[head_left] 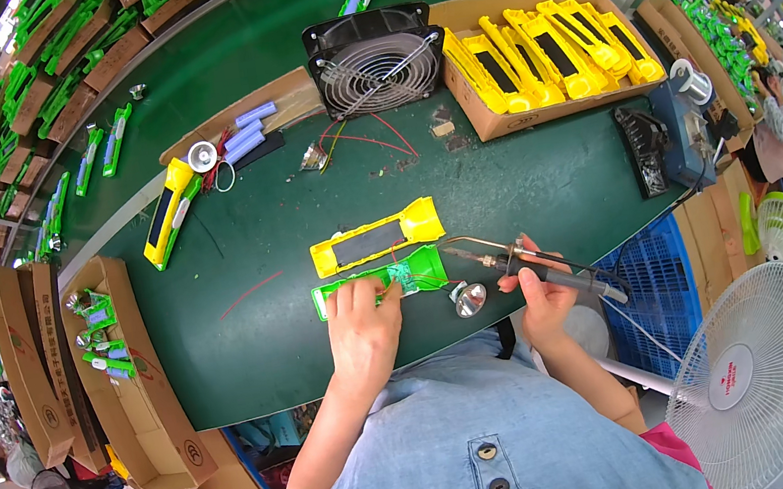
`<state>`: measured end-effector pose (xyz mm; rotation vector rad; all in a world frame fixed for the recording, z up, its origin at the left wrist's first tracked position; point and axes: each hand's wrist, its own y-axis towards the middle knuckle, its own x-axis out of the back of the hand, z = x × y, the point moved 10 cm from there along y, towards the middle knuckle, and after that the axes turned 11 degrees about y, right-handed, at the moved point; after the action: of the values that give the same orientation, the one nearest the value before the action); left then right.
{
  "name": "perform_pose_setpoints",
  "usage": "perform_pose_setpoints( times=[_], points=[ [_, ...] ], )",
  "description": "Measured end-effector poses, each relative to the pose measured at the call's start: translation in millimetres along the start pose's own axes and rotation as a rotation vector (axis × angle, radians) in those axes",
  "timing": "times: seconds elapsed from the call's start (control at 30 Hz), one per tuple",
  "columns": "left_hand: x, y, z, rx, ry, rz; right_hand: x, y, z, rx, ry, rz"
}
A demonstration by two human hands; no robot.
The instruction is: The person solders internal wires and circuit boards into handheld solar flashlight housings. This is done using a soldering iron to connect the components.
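Note:
My left hand (pixel 364 333) is closed over the left part of a green flashlight housing (pixel 427 267), fingertips pressed together at the circuit board (pixel 400 278) inside it. What those fingers pinch, if anything, is hidden. A soldering iron (pixel 548 273) with a thin curved metal tube lies in my right hand (pixel 545 303), its tip pointing left toward the housing. Just below that tip, a silver reflector lamp head (pixel 468 299) rests at the housing's right end, joined by wires. Beyond the green half lies a yellow housing half (pixel 376 237) with a dark panel.
At the back, a black box fan (pixel 376 62) stands beside a carton (pixel 533 114) of yellow housings. A solder spool (pixel 690 84) sits at the right by a blue soldering station (pixel 684 138). Blue battery cells (pixel 245 145) lie back left; a carton (pixel 151 418) holds assembled green parts.

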<state>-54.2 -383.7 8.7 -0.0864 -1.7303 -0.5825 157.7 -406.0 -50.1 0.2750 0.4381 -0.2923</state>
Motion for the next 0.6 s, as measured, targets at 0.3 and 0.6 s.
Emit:
perform_pose_setpoints(
  times=[0.3, 0.6],
  points=[
    [-48.6, 32.2, 113.9, 0.292, 0.138, 0.212, 15.3, 35.4, 50.0, 0.234, -0.122, -0.004],
    [-13.0, -40.5, 69.5, 0.193, -0.412, -0.058, 12.3, 180.3, 117.8, 0.476, -0.883, 0.043]
  ],
)
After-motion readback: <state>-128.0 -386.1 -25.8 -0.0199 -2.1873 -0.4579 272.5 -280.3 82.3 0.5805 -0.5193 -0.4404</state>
